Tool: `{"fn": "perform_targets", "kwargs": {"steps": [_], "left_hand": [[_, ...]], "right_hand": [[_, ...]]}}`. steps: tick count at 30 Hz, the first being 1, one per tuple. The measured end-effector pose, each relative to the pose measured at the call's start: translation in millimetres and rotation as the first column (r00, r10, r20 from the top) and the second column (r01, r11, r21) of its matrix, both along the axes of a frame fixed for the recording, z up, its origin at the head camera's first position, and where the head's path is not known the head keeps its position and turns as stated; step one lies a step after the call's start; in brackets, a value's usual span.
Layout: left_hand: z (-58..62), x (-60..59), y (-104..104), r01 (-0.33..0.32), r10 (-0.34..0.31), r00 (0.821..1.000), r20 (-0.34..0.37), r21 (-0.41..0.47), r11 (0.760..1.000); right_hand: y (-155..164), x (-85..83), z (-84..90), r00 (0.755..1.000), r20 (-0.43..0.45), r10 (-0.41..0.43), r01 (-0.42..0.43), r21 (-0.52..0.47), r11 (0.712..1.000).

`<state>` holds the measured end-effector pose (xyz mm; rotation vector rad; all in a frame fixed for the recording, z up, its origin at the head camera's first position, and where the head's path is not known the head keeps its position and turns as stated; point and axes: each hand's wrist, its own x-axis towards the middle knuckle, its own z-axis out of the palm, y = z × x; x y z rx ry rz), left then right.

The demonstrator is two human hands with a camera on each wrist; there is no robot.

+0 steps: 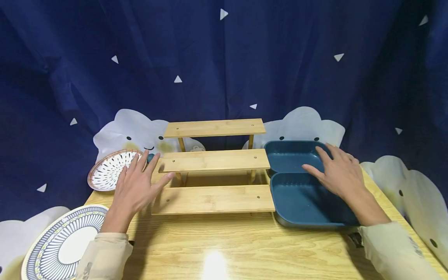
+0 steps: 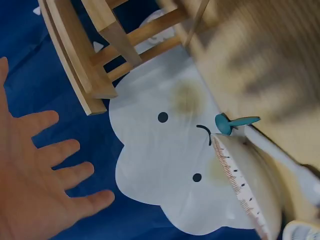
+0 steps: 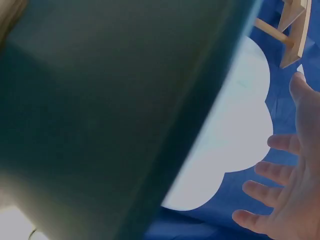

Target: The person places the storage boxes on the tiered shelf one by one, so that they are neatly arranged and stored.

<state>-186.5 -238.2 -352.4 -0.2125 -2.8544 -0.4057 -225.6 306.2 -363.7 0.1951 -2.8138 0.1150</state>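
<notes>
At the far left a striped plate (image 1: 61, 243) overhangs the table (image 1: 224, 245) edge, and a small dotted plate (image 1: 111, 169) lies behind it. The left hand (image 1: 134, 186) is held just beside the wooden step rack (image 1: 214, 171), fingers (image 2: 55, 150) spread and straight, with nothing gripped; its fingertips seem to brush the rack's left end, though contact cannot be confirmed from this angle. The rack is set at the middle of the table, three tiers rising toward the blue curtain (image 1: 224, 58). To its right the blue divided tray (image 1: 301, 194) is seen touching the rack's end, and the right hand (image 1: 337, 173) is spread above it, open and empty. If the rack is to be taken up, both ends are best grasped evenly so it is kept level.
</notes>
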Motion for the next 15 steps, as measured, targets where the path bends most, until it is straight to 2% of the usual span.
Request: {"fn": "perform_targets", "kwargs": {"steps": [5, 10, 12, 15], "left_hand": [[-11.3, 4.6, -4.7, 0.046, -0.042, 0.999, -0.031, 0.130, 0.990], [-24.0, 8.4, -9.1, 0.058, -0.053, 0.998, -0.029, 0.234, 0.971], [-27.9, 9.6, -11.1, 0.065, -0.060, 0.998, -0.028, 0.262, 0.963], [-33.0, 11.9, -13.7, 0.076, -0.077, 0.997, -0.008, 0.296, 0.952]], "right_hand": [[11.4, 3.8, -4.2, 0.999, 0.037, -0.022, 0.024, -0.050, 0.998], [24.2, 7.2, -10.0, 0.999, 0.035, 0.003, 0.001, -0.099, 0.995], [29.4, 8.8, -11.6, 0.999, 0.042, 0.023, -0.016, -0.145, 0.989], [37.5, 11.3, -12.6, 0.996, 0.065, 0.063, -0.044, -0.257, 0.965]]}}
